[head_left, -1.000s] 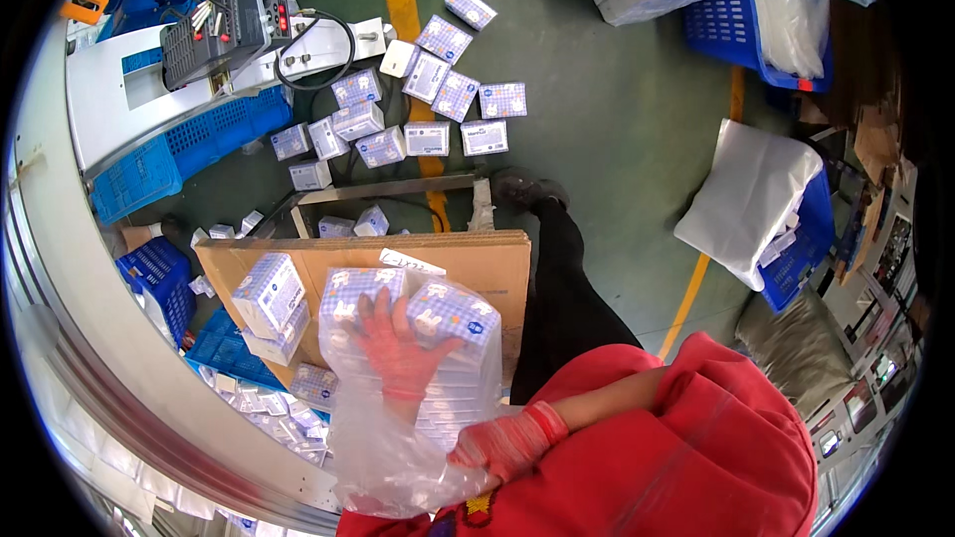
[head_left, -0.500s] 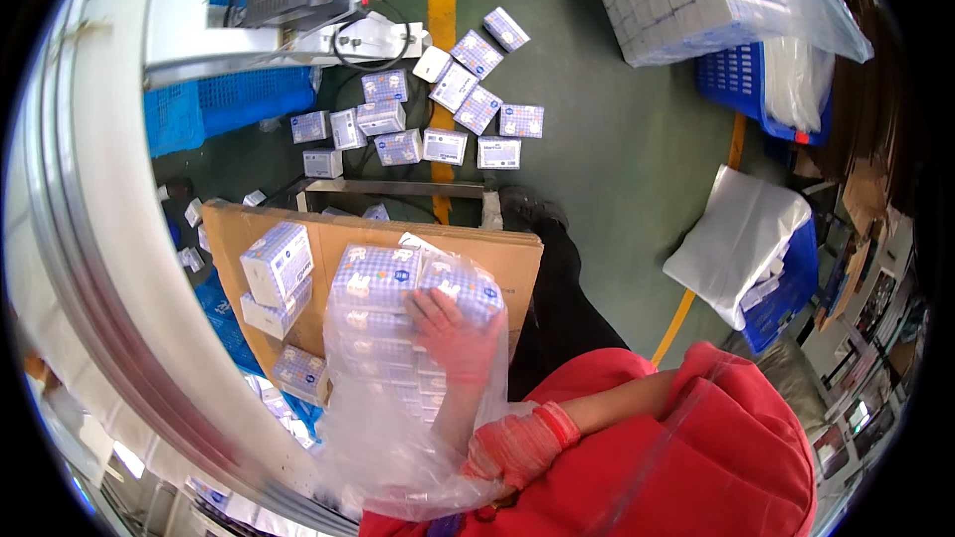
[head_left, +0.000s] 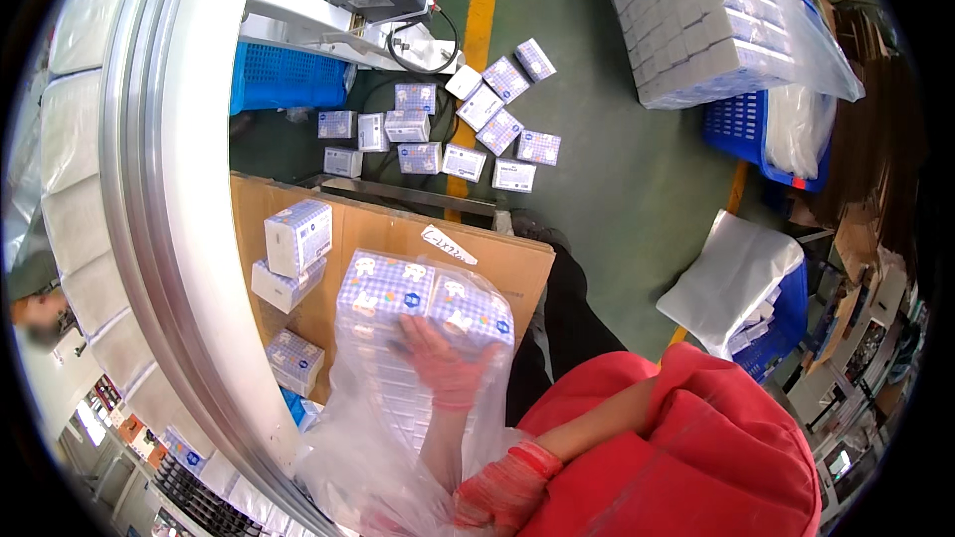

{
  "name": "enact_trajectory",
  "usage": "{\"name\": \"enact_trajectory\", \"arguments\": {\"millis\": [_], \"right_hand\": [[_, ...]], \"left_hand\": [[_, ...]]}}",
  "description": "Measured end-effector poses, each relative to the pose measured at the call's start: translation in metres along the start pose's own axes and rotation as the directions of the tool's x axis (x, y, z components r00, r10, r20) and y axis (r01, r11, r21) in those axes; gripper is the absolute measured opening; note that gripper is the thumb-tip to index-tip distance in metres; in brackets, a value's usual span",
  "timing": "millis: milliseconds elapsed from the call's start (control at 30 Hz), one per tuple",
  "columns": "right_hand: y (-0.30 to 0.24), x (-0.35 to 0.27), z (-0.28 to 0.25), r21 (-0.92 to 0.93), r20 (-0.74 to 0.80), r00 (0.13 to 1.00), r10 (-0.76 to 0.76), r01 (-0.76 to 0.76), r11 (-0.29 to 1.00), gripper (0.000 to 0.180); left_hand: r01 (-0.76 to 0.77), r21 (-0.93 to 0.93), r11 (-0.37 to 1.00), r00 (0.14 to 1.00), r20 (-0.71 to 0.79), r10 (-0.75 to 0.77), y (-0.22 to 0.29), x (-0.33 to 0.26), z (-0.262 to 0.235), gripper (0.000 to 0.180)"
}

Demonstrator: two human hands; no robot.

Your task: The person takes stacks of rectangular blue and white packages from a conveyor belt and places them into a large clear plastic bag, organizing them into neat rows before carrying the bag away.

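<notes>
A clear plastic bag (head_left: 348, 467) holds a block of stacked tissue packs (head_left: 386, 288), purple-checked with white rabbit prints, on a brown cardboard sheet (head_left: 517, 254). My left hand (head_left: 443, 363), in a reddish glove with bare fingertips, reaches inside the bag. Its fingers lie outstretched over the packs, near the front edge of their printed faces. Lower down, my right hand (head_left: 507, 487), in a red knit glove, is closed on the gathered film at the bag's mouth; its fingertips are partly hidden. Left of the bag, two loose packs (head_left: 298, 239) are stacked, with another pack (head_left: 294, 362) below them.
Several tissue packs (head_left: 482, 107) lie scattered on the green floor beyond the cardboard. A white machine frame (head_left: 209, 189) runs along the left. At the right stand a large wrapped stack (head_left: 686, 30), a blue crate (head_left: 736, 129) and a pile of plastic bags (head_left: 731, 283).
My left hand has drawn slightly back toward me across the packs. My right hand keeps hold of the bag. The whole view has shifted, showing more of the machine's left side.
</notes>
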State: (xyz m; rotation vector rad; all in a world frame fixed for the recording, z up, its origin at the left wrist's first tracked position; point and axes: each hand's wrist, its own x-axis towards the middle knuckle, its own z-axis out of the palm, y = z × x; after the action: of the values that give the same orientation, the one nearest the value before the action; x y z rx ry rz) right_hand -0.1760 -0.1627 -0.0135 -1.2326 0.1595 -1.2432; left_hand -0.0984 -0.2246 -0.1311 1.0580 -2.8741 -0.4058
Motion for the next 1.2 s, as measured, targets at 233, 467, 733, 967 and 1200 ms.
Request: {"name": "enact_trajectory", "arguments": {"millis": [233, 467, 733, 967, 1200], "right_hand": [[0.001, -0.028, -0.032, 0.028, -0.177, 0.98, 0.092, -0.089, 0.996, 0.019], [-0.039, -0.118, -0.074, -0.168, -0.674, 0.658, 0.336, -0.579, 0.798, 0.026], [-0.059, -0.072, -0.172, 0.027, -0.999, -0.024, 0.041, -0.997, 0.072, 0.038], [0.042, 0.038, -0.008, -0.945, -0.085, 0.86, 0.503, 0.091, -0.314, 0.028], [0.301, 0.095, 0.137, -0.948, 0.297, 0.304, 0.905, 0.205, 0.242, 0.027]], "left_hand": [[0.245, 0.282, 0.928, 0.938, 0.174, -0.3, 0.0, 0.036, 0.034, 0.105], [0.525, -0.093, 0.846, 0.642, 0.696, -0.322, -0.018, 0.035, -0.045, 0.069], [0.942, -0.142, 0.303, 0.324, 0.155, -0.933, -0.107, -0.265, -0.026, 0.046], [0.538, -0.794, 0.284, 0.261, -0.163, -0.951, -0.043, -0.348, -0.07, 0.043], [0.721, -0.561, -0.406, -0.488, 0.005, -0.873, -0.136, -0.378, -0.026, 0.053]]}}
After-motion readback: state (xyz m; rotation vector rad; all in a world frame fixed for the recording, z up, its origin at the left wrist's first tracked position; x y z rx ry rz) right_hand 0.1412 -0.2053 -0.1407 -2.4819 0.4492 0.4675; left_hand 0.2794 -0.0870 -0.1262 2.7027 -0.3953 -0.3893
